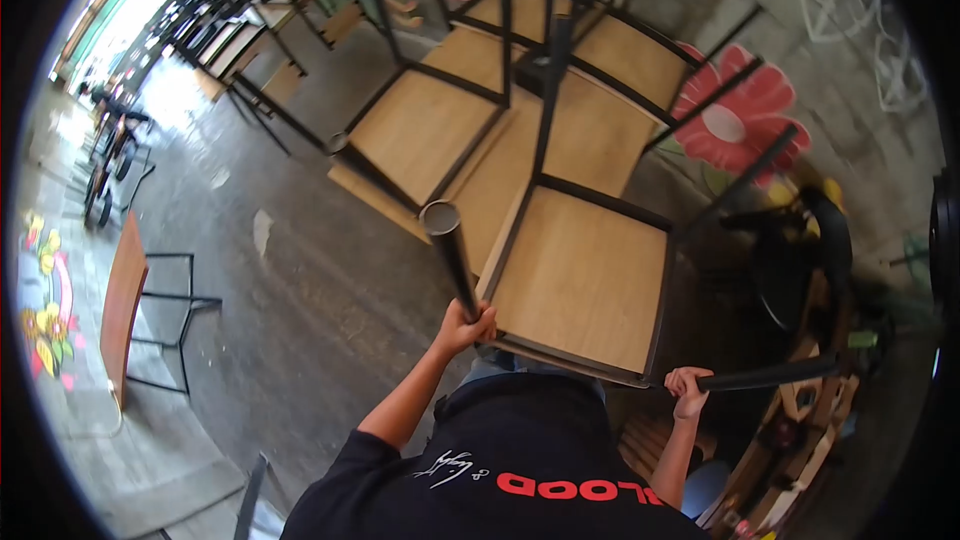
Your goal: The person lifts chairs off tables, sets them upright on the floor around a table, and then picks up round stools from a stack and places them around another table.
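Upturned chair (pixel 585 280), topside hidden; left hand (pixel 468 326) grasping leg (pixel 454 262).

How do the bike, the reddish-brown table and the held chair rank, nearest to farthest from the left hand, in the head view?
1. Held chair: upturned, one leg in the left hand.
2. Reddish-brown table: off to the left.
3. Bike: beyond the table, upper left.

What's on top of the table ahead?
Upturned seats, legs up. They hide much of the table and anything beneath them. Whether the held seat (left hand, right hand) touches it: unclear.
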Action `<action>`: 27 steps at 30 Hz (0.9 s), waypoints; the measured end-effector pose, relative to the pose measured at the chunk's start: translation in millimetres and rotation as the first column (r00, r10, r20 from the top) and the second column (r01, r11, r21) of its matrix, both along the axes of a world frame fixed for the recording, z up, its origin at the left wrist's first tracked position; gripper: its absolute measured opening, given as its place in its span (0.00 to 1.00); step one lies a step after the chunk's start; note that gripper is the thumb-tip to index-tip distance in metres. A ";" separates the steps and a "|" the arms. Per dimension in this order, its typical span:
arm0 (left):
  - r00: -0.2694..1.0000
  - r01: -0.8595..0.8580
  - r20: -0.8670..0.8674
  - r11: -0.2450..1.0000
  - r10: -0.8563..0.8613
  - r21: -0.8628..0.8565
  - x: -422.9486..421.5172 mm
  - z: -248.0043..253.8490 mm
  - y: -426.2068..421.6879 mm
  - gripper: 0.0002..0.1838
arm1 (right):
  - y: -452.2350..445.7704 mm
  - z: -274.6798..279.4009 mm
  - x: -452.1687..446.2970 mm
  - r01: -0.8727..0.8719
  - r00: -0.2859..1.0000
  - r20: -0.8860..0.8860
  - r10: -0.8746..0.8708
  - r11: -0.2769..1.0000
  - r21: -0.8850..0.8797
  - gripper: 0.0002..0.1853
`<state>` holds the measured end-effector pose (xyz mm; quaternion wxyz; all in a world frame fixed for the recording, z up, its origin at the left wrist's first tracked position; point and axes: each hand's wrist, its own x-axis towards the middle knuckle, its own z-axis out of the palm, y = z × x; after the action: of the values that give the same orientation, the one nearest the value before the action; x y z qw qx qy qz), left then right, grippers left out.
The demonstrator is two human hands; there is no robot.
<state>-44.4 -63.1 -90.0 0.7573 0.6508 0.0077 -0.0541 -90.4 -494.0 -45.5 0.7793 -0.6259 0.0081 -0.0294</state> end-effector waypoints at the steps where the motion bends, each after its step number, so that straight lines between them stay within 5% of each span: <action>1: 0.998 0.018 -0.055 1.000 -0.019 -0.025 -19.4 8.0 -3.4 0.21 | -1.0 6.0 -17.2 0.027 0.998 -0.062 -0.027 1.000 -0.005 0.24; 7: 0.977 0.152 -0.151 0.988 -0.148 0.018 -11.9 61.1 -56.4 0.23 | -48.5 17.4 -40.9 0.216 0.959 -0.196 -0.206 0.976 0.034 0.27; 10: 0.979 0.205 -0.046 0.968 -0.200 0.142 5.7 67.1 -92.1 0.22 | -83.8 14.8 -50.1 0.266 0.951 -0.189 -0.246 0.960 0.092 0.27; 12: 0.971 0.239 -0.030 0.971 -0.238 0.022 12.5 65.4 -121.0 0.23 | -113.1 9.5 -53.0 0.372 0.921 -0.186 -0.343 0.916 0.149 0.24; 19: 0.907 0.413 -0.038 0.904 -0.419 -0.108 26.0 45.7 -229.3 0.34 | -171.1 17.3 -58.0 0.789 0.615 -0.072 -0.786 0.614 0.037 0.19; 22: 0.902 0.384 -0.133 0.903 -0.411 -0.192 34.7 28.1 -265.4 0.27 | -198.2 14.3 -56.8 0.811 0.546 -0.031 -0.837 0.537 -0.231 0.21; 27: 0.874 0.234 -0.401 0.961 -0.276 -0.150 46.1 -9.9 -315.3 0.26 | -253.8 -16.6 -43.7 0.593 0.609 -0.337 -0.718 0.694 -0.408 0.23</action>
<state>1.7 -378.3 -100.0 0.7548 0.5819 0.0811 -0.2918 -134.1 -747.8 -62.2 0.5985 -0.6599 0.4241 -0.1629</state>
